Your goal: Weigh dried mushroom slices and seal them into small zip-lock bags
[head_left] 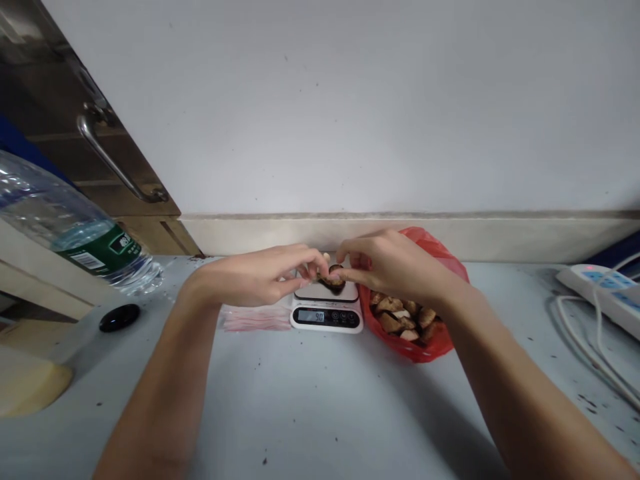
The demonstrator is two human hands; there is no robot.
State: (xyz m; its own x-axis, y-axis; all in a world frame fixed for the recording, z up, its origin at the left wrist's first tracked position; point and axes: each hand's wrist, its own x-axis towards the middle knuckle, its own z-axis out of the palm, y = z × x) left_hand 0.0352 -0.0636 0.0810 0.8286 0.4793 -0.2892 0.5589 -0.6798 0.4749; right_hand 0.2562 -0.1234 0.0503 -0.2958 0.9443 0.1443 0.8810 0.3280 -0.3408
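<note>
Head view: on the table, a red bag of brown mushrooms sat just beside a white scale. Over the scale, the left hand and right hand had fingertips near each other at mushroom pieces; whether either pinched one, I couldn't tell. Weighing seemed underway, apparently calling next for a light, clean release.

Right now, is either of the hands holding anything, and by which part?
Cannot be told for sure: the left hand and right hand have their fingertips at the mushrooms over the scale, but neither a grip nor its place is clear.
</note>
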